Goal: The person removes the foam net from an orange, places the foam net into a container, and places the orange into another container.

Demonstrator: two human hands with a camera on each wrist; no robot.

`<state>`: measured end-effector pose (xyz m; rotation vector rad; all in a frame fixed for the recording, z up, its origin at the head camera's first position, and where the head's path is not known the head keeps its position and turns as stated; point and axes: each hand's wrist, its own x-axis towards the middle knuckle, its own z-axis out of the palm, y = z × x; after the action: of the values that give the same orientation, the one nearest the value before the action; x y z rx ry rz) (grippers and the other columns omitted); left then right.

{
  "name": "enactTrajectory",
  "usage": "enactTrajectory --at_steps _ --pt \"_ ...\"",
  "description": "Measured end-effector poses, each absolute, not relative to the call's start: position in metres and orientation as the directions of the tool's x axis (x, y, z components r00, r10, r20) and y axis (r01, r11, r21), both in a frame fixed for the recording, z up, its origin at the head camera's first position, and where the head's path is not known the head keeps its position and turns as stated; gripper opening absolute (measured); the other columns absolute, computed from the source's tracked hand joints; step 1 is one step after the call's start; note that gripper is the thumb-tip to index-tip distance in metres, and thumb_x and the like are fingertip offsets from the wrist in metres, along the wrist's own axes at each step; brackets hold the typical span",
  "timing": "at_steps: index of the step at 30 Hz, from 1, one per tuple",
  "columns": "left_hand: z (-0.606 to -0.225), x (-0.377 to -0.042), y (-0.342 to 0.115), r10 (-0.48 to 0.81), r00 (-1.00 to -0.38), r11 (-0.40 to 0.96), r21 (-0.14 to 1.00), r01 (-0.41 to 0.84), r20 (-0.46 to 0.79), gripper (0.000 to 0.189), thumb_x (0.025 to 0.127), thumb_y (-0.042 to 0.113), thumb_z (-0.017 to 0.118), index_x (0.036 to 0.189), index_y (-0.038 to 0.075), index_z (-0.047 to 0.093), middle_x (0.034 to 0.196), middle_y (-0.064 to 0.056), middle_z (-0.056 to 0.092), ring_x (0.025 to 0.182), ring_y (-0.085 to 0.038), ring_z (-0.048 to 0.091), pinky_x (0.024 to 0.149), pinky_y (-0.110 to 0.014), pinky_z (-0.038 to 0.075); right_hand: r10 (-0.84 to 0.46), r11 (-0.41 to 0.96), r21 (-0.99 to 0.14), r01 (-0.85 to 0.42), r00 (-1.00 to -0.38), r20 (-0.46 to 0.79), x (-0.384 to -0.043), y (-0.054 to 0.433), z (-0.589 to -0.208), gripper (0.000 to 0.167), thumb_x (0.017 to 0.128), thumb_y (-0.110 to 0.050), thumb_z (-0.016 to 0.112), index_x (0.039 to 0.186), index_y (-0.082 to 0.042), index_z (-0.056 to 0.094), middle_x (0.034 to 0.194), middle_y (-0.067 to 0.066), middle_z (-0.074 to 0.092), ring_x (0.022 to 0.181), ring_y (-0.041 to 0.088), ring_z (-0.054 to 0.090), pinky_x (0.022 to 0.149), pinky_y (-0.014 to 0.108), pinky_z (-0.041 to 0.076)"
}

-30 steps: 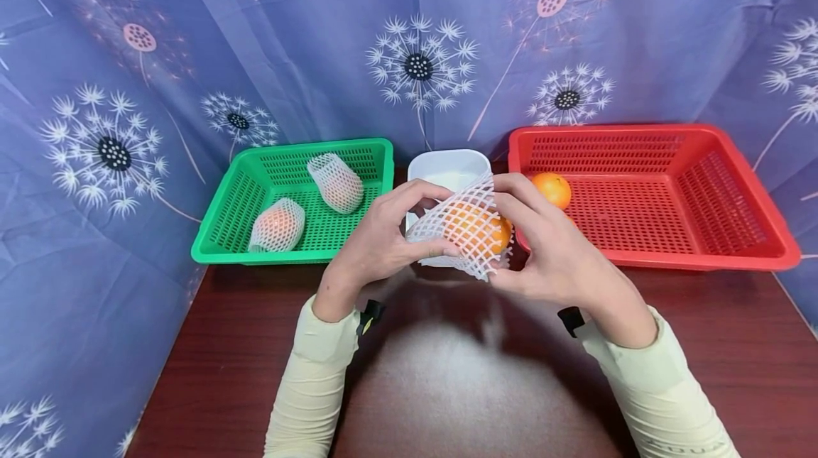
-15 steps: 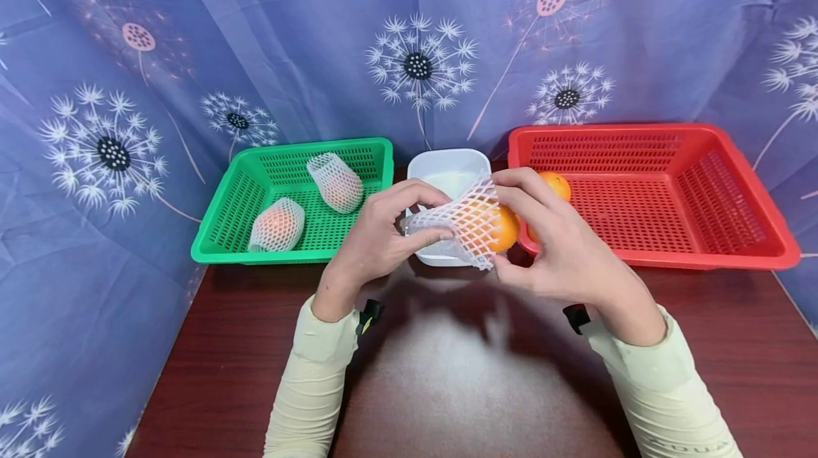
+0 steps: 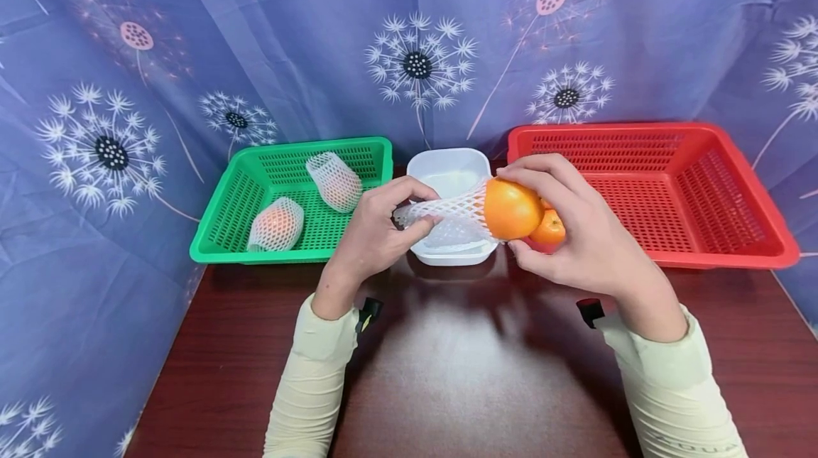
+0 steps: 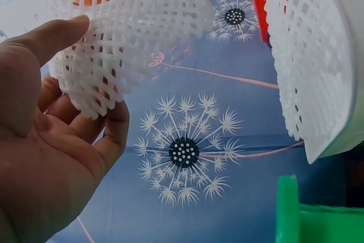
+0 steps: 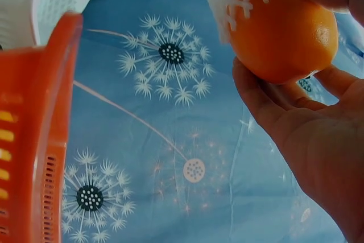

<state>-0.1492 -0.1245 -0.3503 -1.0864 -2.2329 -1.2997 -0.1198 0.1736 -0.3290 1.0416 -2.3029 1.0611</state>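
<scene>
Over the white container, my left hand [image 3: 373, 234] pinches the gathered end of a white foam net sleeve [image 3: 471, 206] between thumb and fingers. My right hand [image 3: 584, 238] grips an orange [image 3: 513, 209] at the sleeve's other end. Most of the orange is bare; in the right wrist view the net's edge [image 5: 245, 1] covers only one side of it. The left wrist view has the slack net [image 4: 108, 55] hanging between thumb and fingers. Behind the held orange, another orange [image 3: 549, 229] shows at the red basket's near left corner, partly hidden.
The white container [image 3: 452, 259] with white net inside stands between two baskets. On the left, a green basket [image 3: 255, 258] holds two net-wrapped fruits [image 3: 279, 224]. The red basket [image 3: 639, 209] is on the right. A patterned curtain [image 3: 319, 53] hangs behind the brown table [image 3: 441, 380].
The orange has come out of the net sleeve toward the right, held by my right hand. The sleeve has narrowed and stretched. My left hand has barely moved.
</scene>
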Motion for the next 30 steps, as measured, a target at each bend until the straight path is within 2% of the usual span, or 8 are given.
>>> enactTrajectory --at_steps 7,16,23,30 --pt "-0.354 -0.154 -0.128 0.405 -0.651 0.313 0.572 0.758 0.642 0.017 0.090 0.003 0.078 0.107 0.007 0.074 0.102 -0.002 0.073 0.089 -0.014 0.063 0.073 -0.031 0.051 -0.422 0.455 -0.486 -0.746 -0.661 0.620 -0.120 0.183 -0.327 0.076 0.070 -0.012 0.085 0.143 -0.009 0.065 0.141 0.009 0.058 0.121 0.020 0.058 0.103 0.021 0.043" --pt "-0.356 -0.161 -0.128 0.389 -0.652 0.318 0.569 0.758 0.651 0.021 0.088 0.000 0.078 0.108 0.008 0.074 0.104 -0.002 0.072 0.093 -0.014 0.063 0.077 -0.030 0.051 -0.399 0.491 -0.465 -0.737 -0.665 0.631 -0.124 0.197 -0.328 0.073 0.071 -0.012 0.081 0.141 -0.006 0.065 0.140 0.013 0.059 0.122 0.021 0.057 0.103 0.018 0.042" --pt "-0.361 -0.167 -0.128 0.371 -0.652 0.329 0.564 0.758 0.661 0.025 0.085 -0.005 0.077 0.107 0.008 0.074 0.104 -0.002 0.071 0.088 -0.015 0.058 0.075 -0.030 0.047 -0.370 0.513 -0.472 -0.717 -0.681 0.632 -0.126 0.206 -0.328 0.077 0.067 -0.010 0.084 0.142 -0.009 0.066 0.137 0.010 0.061 0.121 0.020 0.056 0.102 0.017 0.041" --pt "-0.365 -0.173 -0.125 0.338 -0.658 0.365 0.550 0.751 0.673 0.028 0.083 -0.011 0.073 0.104 0.008 0.073 0.104 -0.003 0.069 0.092 -0.015 0.061 0.075 -0.028 0.049 -0.367 0.526 -0.470 -0.709 -0.687 0.627 -0.130 0.207 -0.330 0.077 0.067 -0.011 0.085 0.142 -0.011 0.066 0.137 0.009 0.061 0.121 0.019 0.056 0.100 0.017 0.041"
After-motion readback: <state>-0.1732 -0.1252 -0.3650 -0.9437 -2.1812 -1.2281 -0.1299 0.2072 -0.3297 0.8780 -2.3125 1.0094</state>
